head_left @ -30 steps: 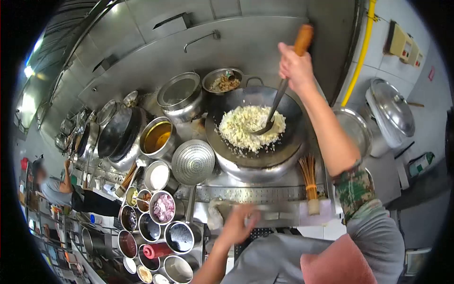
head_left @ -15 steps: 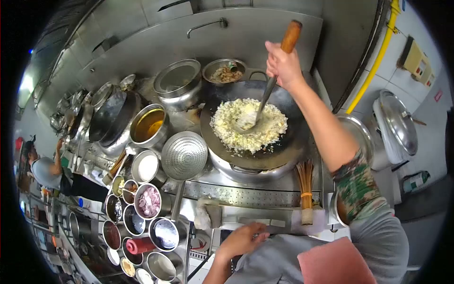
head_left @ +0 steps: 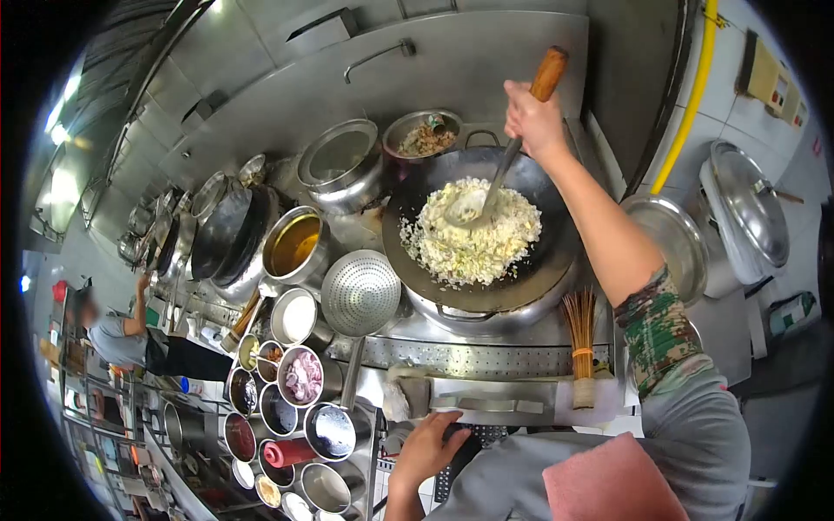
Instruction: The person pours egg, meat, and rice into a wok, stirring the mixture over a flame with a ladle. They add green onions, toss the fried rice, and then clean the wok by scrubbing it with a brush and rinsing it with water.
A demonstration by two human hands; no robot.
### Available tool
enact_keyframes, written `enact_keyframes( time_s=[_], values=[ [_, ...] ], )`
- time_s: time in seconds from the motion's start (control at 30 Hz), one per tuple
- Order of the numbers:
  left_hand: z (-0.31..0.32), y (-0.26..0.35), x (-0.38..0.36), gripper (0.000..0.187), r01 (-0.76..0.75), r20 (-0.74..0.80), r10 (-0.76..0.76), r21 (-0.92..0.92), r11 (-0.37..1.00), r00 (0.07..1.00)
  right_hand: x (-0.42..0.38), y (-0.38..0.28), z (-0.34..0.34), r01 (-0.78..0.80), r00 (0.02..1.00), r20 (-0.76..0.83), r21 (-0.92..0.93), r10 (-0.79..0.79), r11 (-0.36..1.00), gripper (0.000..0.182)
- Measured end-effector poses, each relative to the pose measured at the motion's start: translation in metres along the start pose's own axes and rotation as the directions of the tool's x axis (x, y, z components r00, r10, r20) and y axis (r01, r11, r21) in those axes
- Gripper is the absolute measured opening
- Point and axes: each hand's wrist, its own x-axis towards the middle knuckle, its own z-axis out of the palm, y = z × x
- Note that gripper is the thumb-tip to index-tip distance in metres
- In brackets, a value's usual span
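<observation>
My right hand [head_left: 533,126] is closed around the long handle of a ladle [head_left: 495,181], below its wooden grip. The ladle's bowl rests in a heap of fried rice [head_left: 495,239] with yellow egg-like bits, inside a large dark wok [head_left: 556,204] on the stove. Low in front, beside the stove's front edge, my left hand [head_left: 432,451] has its thumb and fingers apart, with nothing visible in them. The nearest thing to it is a metal bar handle [head_left: 488,405] on the stove front.
Left of the wok lie a perforated strainer [head_left: 361,291], an oil pot [head_left: 294,247] and several seasoning containers [head_left: 304,376]. A bamboo brush [head_left: 582,347] stands at the front right. Behind are a lidded pot [head_left: 339,158] and a bowl of food [head_left: 423,137]. Another person [head_left: 122,339] stands far left.
The ladle's bowl has shifted toward the back of the rice, and its handle has lowered slightly. My left hand has moved slightly down and left, its fingers spreading. The camera view has shifted.
</observation>
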Motion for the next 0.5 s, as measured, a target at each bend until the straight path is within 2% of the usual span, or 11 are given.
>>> enact_keyframes(
  time_s=[0.03,0.13,0.17,0.27,0.3,0.33,0.4,0.43,0.5],
  values=[
    [0.003,-0.006,-0.006,0.040,-0.026,-0.025,0.028,0.045,0.999,0.999,0.007,-0.001,0.004,-0.066,0.996,0.054,0.035,0.064,0.997,0.040],
    [-0.001,-0.005,-0.023,0.040,0.102,0.044,-0.101,-0.003,0.995,0.994,0.041,-0.024,0.016,-0.138,0.990,0.034,-0.033,0.139,0.990,0.036],
    [-0.002,-0.003,-0.028,0.038,0.073,-0.012,-0.073,-0.004,0.997,0.997,0.041,-0.036,0.015,-0.169,0.984,0.037,-0.067,0.171,0.983,0.034],
    [-0.002,-0.015,-0.042,0.037,0.163,-0.114,-0.169,-0.061,0.985,0.979,0.021,-0.007,0.000,-0.028,0.992,-0.128,-0.237,-0.003,0.971,0.034],
    [-0.004,-0.015,-0.041,0.035,0.175,-0.132,-0.181,-0.061,0.983,0.974,0.008,-0.006,0.006,-0.075,0.996,-0.055,-0.059,0.072,0.995,0.038],
    [-0.004,-0.012,-0.036,0.034,0.185,-0.138,-0.191,-0.056,0.981,0.972,0.015,0.002,0.004,-0.081,0.992,0.096,0.010,0.080,0.997,0.037],
    [-0.009,-0.003,-0.044,0.033,0.242,-0.126,-0.244,-0.038,0.970,0.961,0.039,-0.001,0.006,-0.179,0.983,0.036,-0.018,0.180,0.984,0.038],
    [-0.008,-0.012,-0.044,0.033,0.121,-0.173,-0.112,0.040,0.992,0.978,0.041,-0.015,0.006,-0.142,0.989,0.038,-0.018,0.143,0.990,0.037],
    [-0.005,-0.012,-0.048,0.033,0.173,-0.179,-0.176,-0.031,0.984,0.968,0.040,-0.036,-0.003,-0.074,0.997,0.013,-0.014,0.074,0.997,0.035]
  ],
)
